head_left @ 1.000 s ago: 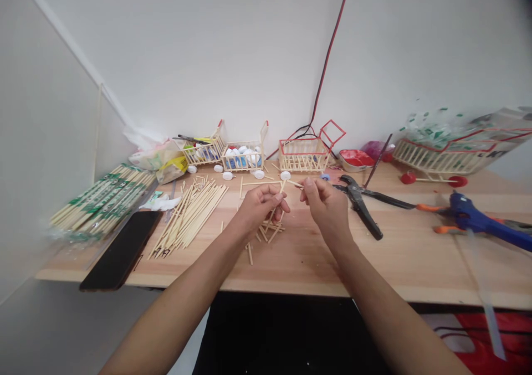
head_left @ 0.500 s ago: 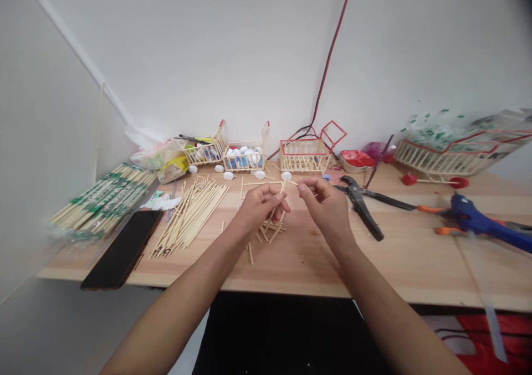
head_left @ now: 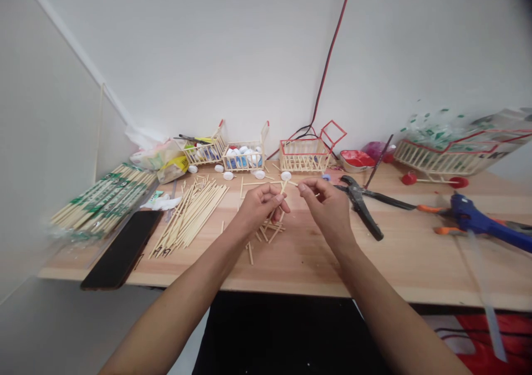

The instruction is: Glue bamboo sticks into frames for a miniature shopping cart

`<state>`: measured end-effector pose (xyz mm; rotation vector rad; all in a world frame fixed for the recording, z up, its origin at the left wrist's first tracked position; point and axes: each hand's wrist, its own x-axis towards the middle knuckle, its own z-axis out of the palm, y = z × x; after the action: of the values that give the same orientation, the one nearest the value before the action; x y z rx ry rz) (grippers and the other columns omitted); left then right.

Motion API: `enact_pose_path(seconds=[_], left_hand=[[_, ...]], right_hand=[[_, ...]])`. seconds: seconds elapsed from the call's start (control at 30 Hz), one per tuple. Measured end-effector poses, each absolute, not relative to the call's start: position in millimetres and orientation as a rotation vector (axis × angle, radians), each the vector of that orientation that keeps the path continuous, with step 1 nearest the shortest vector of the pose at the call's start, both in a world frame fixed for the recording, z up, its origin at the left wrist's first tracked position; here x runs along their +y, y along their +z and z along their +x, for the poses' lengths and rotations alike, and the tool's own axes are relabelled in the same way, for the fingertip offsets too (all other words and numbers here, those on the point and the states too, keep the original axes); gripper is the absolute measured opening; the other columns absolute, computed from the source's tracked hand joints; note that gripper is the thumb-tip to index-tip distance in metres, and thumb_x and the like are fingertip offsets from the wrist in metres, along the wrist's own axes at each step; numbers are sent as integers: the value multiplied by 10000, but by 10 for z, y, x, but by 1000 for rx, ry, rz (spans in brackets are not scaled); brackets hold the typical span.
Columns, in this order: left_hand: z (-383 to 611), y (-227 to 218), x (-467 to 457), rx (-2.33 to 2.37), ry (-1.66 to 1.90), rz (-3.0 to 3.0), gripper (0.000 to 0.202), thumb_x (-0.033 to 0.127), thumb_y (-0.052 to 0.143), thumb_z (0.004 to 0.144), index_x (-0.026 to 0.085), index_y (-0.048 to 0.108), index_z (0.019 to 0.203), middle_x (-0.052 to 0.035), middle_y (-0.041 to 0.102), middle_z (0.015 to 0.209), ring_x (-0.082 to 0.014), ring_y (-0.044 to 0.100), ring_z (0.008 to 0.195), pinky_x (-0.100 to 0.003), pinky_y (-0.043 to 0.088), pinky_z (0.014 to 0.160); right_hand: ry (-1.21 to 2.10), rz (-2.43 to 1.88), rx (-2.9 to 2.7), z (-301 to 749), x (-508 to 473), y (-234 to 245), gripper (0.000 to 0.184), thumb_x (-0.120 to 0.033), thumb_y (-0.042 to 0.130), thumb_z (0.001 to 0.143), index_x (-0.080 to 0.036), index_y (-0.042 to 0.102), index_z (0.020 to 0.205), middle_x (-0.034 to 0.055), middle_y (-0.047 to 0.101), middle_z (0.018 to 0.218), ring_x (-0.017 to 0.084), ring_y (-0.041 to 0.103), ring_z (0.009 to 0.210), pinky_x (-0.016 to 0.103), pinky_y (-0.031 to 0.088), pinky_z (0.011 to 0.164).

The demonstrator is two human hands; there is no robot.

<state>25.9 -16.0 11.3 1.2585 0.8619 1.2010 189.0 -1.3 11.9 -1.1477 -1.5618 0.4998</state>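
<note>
Between the thumb and fingers of my left hand point(head_left: 265, 204) are thin wooden sticks point(head_left: 284, 186) that meet at an angle near their top ends. My right hand point(head_left: 326, 202) pinches the end of another short wooden stick point(head_left: 292, 183), whose far end reaches the meeting point of the others. Whether the pieces are joined there is too small to tell. Beneath my left hand, cut stick pieces point(head_left: 272, 230) lie loosely on the wooden table point(head_left: 316, 270). Just behind my hands stands a small stick-built cart point(head_left: 305, 156) with a red rim and handle.
Long loose sticks point(head_left: 195, 214), a dark phone point(head_left: 122, 247) and packaged chopsticks point(head_left: 103, 198) lie left. Two more small carts point(head_left: 243, 159) stand behind. At right are black pliers point(head_left: 361, 209), a blue glue gun point(head_left: 474, 217), a red paint dish point(head_left: 356, 160) and a larger cart point(head_left: 440, 156).
Both hands stay almost in place, each still pinching its sticks. My right hand has shifted very slightly; the things on the table have not moved.
</note>
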Motion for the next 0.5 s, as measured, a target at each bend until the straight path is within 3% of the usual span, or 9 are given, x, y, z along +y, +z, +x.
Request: enact_pose_path(seconds=[0.5], left_hand=[[248,117,-160,884,1203,1329,302,398,698,788,152,524,775,-32,673,700,-61,488,440,-189,397,415]], right_hand=[[485,-1161,-1576,1893,-12,111,197,-348,583,861,-188,697,850,21,687,752,136,558,632,267,397,592]])
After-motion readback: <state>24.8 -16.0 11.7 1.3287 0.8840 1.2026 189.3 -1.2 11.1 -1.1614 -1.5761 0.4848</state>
